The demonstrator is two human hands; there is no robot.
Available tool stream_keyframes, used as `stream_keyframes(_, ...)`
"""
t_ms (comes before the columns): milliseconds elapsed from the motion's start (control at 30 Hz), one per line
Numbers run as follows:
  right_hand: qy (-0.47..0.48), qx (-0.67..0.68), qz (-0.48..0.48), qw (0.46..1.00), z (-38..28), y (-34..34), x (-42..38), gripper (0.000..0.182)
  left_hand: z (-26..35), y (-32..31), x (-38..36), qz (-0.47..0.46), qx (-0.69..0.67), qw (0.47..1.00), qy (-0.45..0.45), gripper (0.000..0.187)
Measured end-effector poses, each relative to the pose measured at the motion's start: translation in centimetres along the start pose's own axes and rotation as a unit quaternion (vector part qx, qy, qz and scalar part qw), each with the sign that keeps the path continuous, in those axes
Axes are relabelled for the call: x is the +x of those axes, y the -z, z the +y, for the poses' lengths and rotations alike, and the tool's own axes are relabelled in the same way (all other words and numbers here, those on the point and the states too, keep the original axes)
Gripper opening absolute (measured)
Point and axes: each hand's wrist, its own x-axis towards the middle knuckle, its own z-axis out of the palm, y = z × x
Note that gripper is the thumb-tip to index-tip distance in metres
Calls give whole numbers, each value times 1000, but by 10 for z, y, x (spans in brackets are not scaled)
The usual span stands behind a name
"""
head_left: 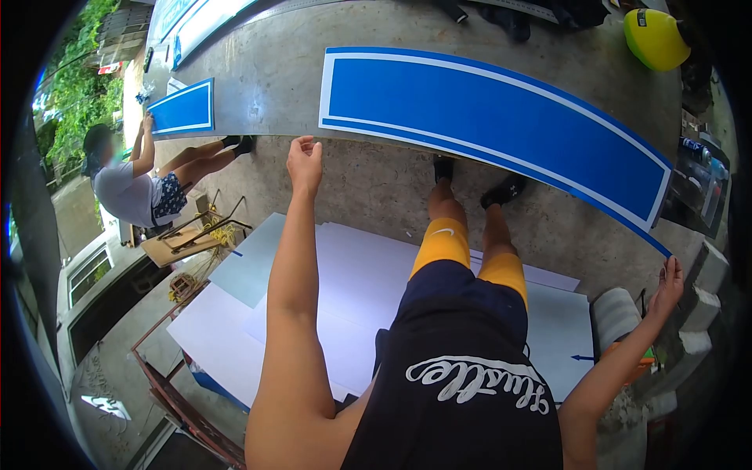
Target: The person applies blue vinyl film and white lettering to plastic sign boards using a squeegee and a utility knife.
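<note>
In the head view, a long blue panel point(486, 117) lay on the grey worktop point(270, 47), its near side along the near edge and its right end towards the right end. My right hand point(666, 290) had its fingers pinched on the tail of a thin blue strip point(648, 240), which ran past the panel's near right corner. My left hand point(304, 164) was by the near edge, just off the panel's near left corner, fingers loosely curled; I couldn't tell whether they pinched anything.

I judged the strip the weak point: an uneven pull from the right could bow it, stretch it or snap it. If it was sticky-backed, slack might let it fold onto itself or catch crooked on the white border. A sideways tug could also drag the panel over the edge.

The panel looked flat, smooth and faintly satiny, its white border crisp; the lens bent its straight sides into an arc. The worktop looked hard, with cloudy scuffs, and a rounded, glossy yellow helmet point(656, 39) sat near its far right corner.
</note>
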Motion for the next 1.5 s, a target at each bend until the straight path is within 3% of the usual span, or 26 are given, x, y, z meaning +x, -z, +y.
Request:
stream_keyframes(233, -6, -3, 22, 1000, -10, -13, -12, 21, 29, -18, 23, 31, 56, 997, -52, 41)
stream_keyframes(333, -4, 1, 16, 1000, -10, -14, -12, 21, 31, -16, 19, 30, -53, 997, -45, 37)
stream_keyframes(433, -4, -4, 17, 1000, -9, -15, -11, 21, 17, -11, 25, -57, -233, 968, -75, 28)
stream_keyframes(533, -3, -2, 12, 1000, -8, -15, -10, 22, 16, -3, 15, -84, -269, 955, -93, 27)
stream_keyframes(633, -11, -5, 15, 1000, -8, -17, -8, 23, 38, 4, -20, -83, -253, 959, -93, 29)
stream_keyframes(733, -21, -10, 26, 999, -7, -37, -6, 25, 76, 4, -69, -82, -178, 963, -187, 33)
stream_keyframes(800, -36, -4, 26, 999, -4, -47, 3, 28, 102, -1, -101, -100, -179, 958, -202, 33)
stream_keyframes(867, -36, -52, 19, 998, 6, -53, 11, 30, 108, -12, -121, -135, -187, 954, -191, 28)
stream_keyframes(1000, -82, -13, 23, 996, 22, -80, 11, 30, 99, -20, -145, -185, -135, 947, -227, 20)
stream_keyframes(1267, -63, 25, 52, 996, 42, -103, 17, 26, 82, -14, -164, -194, -158, 956, -153, 24)
stream_keyframes(1367, -27, -37, 53, 998, 51, -107, 20, 26, 101, -17, -172, -194, -156, 953, -170, 22)
stream_keyframes(1467, 19, -169, 69, 983, 49, -106, 21, 31, 155, -18, -194, -123, -115, 951, -261, 22)
stream_keyframes(1500, 65, -238, 118, 962, 52, -107, 21, 32, 174, -17, -201, -103, -98, 946, -291, 23)
